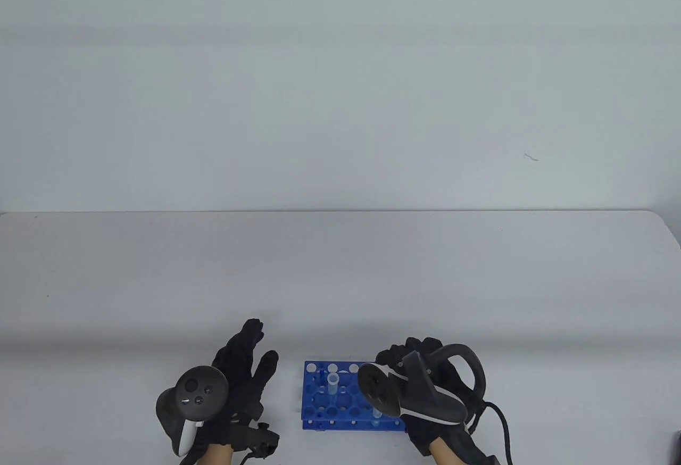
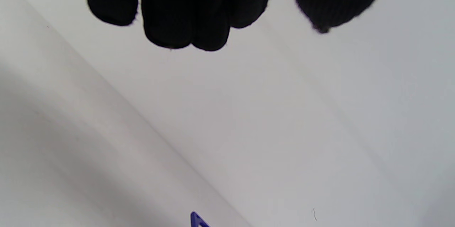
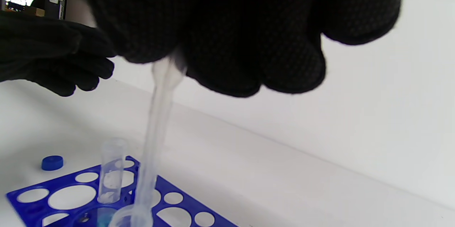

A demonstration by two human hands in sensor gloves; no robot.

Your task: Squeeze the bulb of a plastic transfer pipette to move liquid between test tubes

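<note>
From the table view, your blue rack (image 1: 330,396) sits at the six o'clock edge of the surface (image 1: 340,273), between your two hands, so both can reach it without stretching. Your left hand (image 1: 239,374) lies at about nine o'clock of the rack, its fingers straight and spread, holding nothing; I judge it is waiting to steady something. Your right hand (image 1: 420,380) hangs over the rack's three o'clock end, largely hidden under its tracker. One clear test tube (image 1: 333,384) stands upright near the rack's middle, and a second tube (image 1: 378,416) shows below the right hand, blue at its foot.

In the left wrist view, the left hand's fingertips (image 2: 185,24) hang loose over bare surface, with only a corner of the rack at six o'clock.

In the right wrist view, your right hand's grip is curled round the top of the plastic pipette (image 3: 156,127); the bulb itself is hidden in the glove, so I cannot tell whether it is squeezed. The stem runs down toward six o'clock into the mouth of the near tube (image 3: 131,218), which suits drawing or releasing liquid there. The upright tube (image 3: 112,170) just beside it at nine o'clock looks nearly empty. A little blue liquid shows low by the near tube. A blue cap (image 3: 52,162) lies on the surface past the rack.
</note>
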